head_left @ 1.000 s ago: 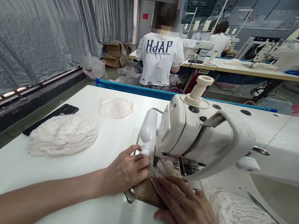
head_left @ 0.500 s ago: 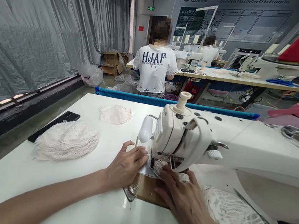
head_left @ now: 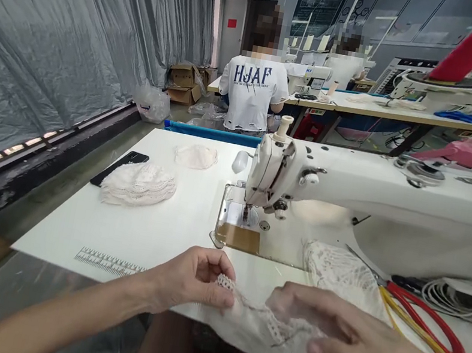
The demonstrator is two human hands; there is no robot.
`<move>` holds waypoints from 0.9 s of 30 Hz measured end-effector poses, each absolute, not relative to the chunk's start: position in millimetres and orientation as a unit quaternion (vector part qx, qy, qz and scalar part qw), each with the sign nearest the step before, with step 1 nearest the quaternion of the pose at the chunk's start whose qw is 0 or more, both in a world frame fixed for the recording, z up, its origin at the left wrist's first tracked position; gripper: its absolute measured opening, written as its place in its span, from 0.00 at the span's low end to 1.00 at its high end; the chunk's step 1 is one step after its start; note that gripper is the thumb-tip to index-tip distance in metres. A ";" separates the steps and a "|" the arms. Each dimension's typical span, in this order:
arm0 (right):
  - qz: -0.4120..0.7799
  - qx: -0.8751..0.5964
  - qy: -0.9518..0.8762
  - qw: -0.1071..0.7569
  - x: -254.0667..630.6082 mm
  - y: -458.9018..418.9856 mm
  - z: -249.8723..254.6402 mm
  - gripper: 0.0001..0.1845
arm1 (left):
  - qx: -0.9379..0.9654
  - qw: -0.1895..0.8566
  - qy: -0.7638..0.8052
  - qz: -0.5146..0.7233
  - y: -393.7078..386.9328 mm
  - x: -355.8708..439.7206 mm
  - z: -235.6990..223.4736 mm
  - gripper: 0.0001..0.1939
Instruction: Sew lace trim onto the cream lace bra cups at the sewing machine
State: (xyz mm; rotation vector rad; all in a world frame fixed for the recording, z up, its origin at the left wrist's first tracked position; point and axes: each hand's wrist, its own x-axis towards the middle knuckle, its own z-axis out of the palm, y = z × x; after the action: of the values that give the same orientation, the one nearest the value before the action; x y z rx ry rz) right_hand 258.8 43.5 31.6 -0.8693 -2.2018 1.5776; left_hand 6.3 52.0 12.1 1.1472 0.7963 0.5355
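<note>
At the front edge of the white table, my left hand (head_left: pixel 201 283) pinches a white lace-trimmed fabric piece (head_left: pixel 248 328) between thumb and fingers. My right hand (head_left: pixel 354 337), slightly blurred, reaches over the other end of this piece. Its fingers are stretched out and its thumb stands apart; whether the fingertips touch the cloth is unclear. The cloth hangs a little past the table edge above my lap. Beyond my hands stands a white sewing machine (head_left: pixel 264 169), with bare plate under its needle. More white lace (head_left: pixel 342 271) lies right of the plate, behind my right hand.
Left on the table (head_left: pixel 57 230) are a stack of lace pieces (head_left: pixel 141 184), a black phone (head_left: pixel 139 157) and one pale piece (head_left: pixel 196 156). Scissors with red handles (head_left: pixel 434 321), a yellow-handled tool (head_left: pixel 413 332) and a coiled cable (head_left: pixel 465 302) lie right. A co-worker (head_left: pixel 253 94) sits ahead.
Both hands have come back from the needle area to the table's front edge, bringing the lace-trimmed piece with them. The machine's plate is now uncovered, and my right hand's fingers have spread.
</note>
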 end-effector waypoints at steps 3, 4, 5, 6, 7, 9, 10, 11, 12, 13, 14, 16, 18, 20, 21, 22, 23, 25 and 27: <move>0.610 -0.324 -0.706 0.153 229.2 20.4 21.3 0.19 | 0.499 0.744 0.372 0.244 28.4 3.3 14.8 0.19; 0.637 -0.337 -0.674 0.162 220.6 13.8 16.6 0.17 | 0.488 0.748 0.376 0.247 20.9 1.5 13.2 0.19; 0.661 -0.350 -0.642 0.169 214.0 7.6 11.5 0.17 | 0.474 0.755 0.380 0.249 13.4 -0.8 10.1 0.21; 0.685 -0.356 -0.612 0.171 209.7 1.7 6.2 0.16 | 0.455 0.765 0.384 0.246 5.9 -3.3 5.7 0.23; 0.706 -0.356 -0.589 0.167 207.8 -4.0 0.8 0.16 | 0.435 0.776 0.389 0.239 -1.6 -5.8 0.1 0.27; 0.732 -0.357 -0.559 0.156 209.0 -15.5 -9.3 0.17 | 0.400 0.791 0.408 0.219 -16.1 -9.7 -13.5 0.31; 0.737 -0.358 -0.554 0.150 211.0 -21.3 -13.9 0.17 | 0.391 0.791 0.421 0.210 -22.7 -10.6 -20.8 0.31; 0.735 -0.360 -0.557 0.145 213.2 -27.2 -18.0 0.17 | 0.387 0.789 0.433 0.201 -28.8 -10.7 -28.0 0.29; 0.726 -0.363 -0.567 0.142 215.1 -33.1 -21.8 0.17 | 0.389 0.786 0.441 0.192 -34.3 -10.1 -34.7 0.27; 0.714 -0.364 -0.581 0.140 216.3 -38.7 -25.3 0.17 | 0.394 0.785 0.442 0.183 -39.2 -8.7 -40.7 0.25; 0.702 -0.364 -0.597 0.138 216.8 -44.1 -28.7 0.16 | 0.402 0.785 0.438 0.176 -43.6 -6.8 -46.0 0.23; 0.675 -0.371 -0.625 0.130 215.2 -53.7 -35.3 0.15 | 0.431 0.777 0.426 0.172 -51.2 -2.5 -53.8 0.18; 0.650 -0.392 -0.637 0.130 211.2 -61.0 -42.3 0.15 | 0.474 0.754 0.417 0.179 -56.9 0.9 -58.2 0.14; 0.634 -0.417 -0.635 0.145 206.8 -65.7 -49.3 0.14 | 0.510 0.729 0.418 0.184 -60.9 2.4 -59.5 0.13; 0.631 -0.424 -0.631 0.154 205.1 -67.1 -52.5 0.15 | 0.522 0.718 0.422 0.184 -62.2 2.2 -59.3 0.13; 0.632 -0.426 -0.627 0.162 203.9 -68.1 -55.4 0.15 | 0.531 0.710 0.425 0.184 -63.1 1.6 -58.9 0.13; 0.631 -0.428 -0.625 0.167 203.4 -68.6 -57.8 0.15 | 0.540 0.702 0.427 0.183 -63.8 0.7 -58.5 0.15; 0.619 -0.433 -0.633 0.169 204.2 -69.3 -61.5 0.15 | 0.564 0.682 0.430 0.178 -64.8 -1.2 -58.2 0.18; 0.594 -0.441 -0.652 0.168 206.3 -70.0 -63.8 0.14 | 0.595 0.650 0.439 0.173 -65.5 -1.7 -58.8 0.18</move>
State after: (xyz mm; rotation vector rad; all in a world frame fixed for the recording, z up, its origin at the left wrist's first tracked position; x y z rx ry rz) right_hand 206.3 -70.0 -63.8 -1.2544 -1.8551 1.6891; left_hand -1.7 -65.5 -58.8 1.3525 0.9984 0.3938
